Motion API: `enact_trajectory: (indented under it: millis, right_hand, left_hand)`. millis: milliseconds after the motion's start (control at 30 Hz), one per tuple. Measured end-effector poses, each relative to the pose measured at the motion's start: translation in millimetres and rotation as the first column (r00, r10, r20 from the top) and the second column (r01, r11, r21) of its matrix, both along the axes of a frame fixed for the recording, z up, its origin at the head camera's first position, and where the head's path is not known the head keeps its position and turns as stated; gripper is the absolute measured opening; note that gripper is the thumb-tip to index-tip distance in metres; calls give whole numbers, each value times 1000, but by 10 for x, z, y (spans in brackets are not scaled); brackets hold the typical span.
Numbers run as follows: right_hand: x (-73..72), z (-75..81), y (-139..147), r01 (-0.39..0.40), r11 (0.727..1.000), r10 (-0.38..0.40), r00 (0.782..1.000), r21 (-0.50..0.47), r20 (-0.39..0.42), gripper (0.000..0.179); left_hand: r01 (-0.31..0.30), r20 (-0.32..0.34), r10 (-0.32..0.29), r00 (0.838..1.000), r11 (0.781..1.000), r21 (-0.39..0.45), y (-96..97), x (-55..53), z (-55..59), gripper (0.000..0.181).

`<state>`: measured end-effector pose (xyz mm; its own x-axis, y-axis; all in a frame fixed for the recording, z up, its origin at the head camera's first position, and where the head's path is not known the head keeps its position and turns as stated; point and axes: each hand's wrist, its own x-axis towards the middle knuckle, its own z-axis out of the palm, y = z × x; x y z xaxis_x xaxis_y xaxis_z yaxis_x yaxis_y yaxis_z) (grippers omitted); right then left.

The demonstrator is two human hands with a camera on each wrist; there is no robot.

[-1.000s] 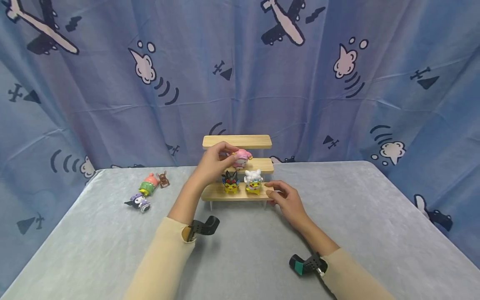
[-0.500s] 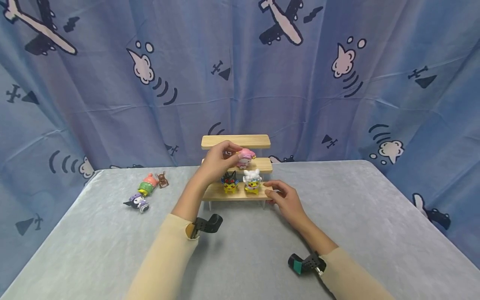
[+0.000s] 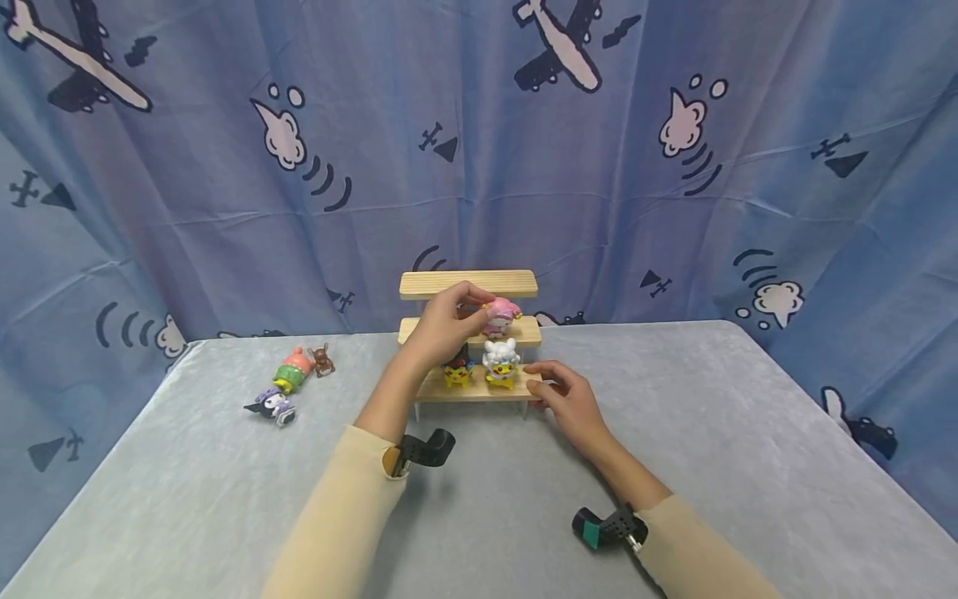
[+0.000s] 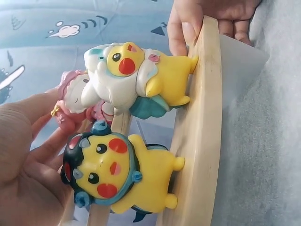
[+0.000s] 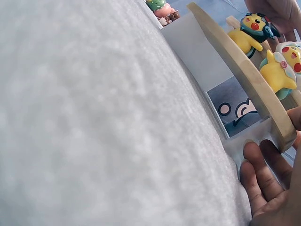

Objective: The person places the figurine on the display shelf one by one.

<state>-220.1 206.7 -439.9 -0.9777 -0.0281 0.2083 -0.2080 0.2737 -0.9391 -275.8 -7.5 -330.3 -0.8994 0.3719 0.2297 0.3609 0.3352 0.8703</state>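
Observation:
A pink-hooded figurine [image 3: 503,313] is pinched in my left hand [image 3: 447,323] at the middle tier of a wooden three-tier display stand [image 3: 479,395]. Whether its base touches the tier, I cannot tell. Two yellow figurines stand on the bottom tier, one with a white hood [image 4: 117,77], the other with a dark hood [image 4: 113,169]. My left forearm and hand partly cover the dark-hooded one in the head view. At the bottom tier's right end, my right hand [image 3: 572,401] grips the board, with thumb and curled fingers around its edge in the right wrist view.
On the left of the grey cloth-covered table [image 3: 224,499] lie a pink-and-green figurine [image 3: 293,369], a small brown figurine [image 3: 323,360] and a purple-and-black figurine [image 3: 274,406]. The stand's top tier [image 3: 468,284] rises behind my left hand. A blue patterned curtain [image 3: 479,125] hangs behind.
My left hand has moved the pink-hooded figurine rightward along the middle tier, from left of the white-hooded one to just behind it. My right hand keeps its grip on the stand.

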Motion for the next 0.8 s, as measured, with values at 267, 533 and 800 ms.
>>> enact_trajectory:
  millis: [267,533,800]
  right_hand:
    - [-5,-15,3,4,1000,-4,1000,-4,2,27]
    - [-18,-16,-3,3,1000,-3,1000,2,5,27]
    - [-20,-15,-7,7,1000,-7,1000,14,3,28]
  left_hand:
    - [-15,-30,13,999,998,-56,15,-15,-3,26]
    - [-83,-42,79,996,990,-111,-80,34,13,34]
    - [-158,-91,148,985,981,-110,-338,107,90,27]
